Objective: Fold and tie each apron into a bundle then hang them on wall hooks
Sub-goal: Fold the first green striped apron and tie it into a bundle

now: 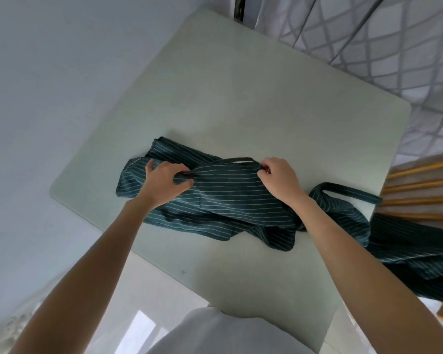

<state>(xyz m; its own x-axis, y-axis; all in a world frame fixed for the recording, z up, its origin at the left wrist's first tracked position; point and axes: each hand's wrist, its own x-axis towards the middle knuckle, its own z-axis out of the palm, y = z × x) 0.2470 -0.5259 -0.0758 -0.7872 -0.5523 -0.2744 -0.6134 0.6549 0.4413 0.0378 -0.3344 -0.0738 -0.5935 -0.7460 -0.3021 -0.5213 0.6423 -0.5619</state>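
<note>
Apron [230,198] on table [241,98], both hands gripping

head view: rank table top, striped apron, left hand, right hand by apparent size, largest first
1. table top
2. striped apron, partly folded; one end hangs off the table edge
3. left hand and right hand: look alike in size, so no ranking between them. Both grip the apron.

Far half of table [241,85] bare; wall [36,72] close left; wooden chair [420,190] right.
</note>
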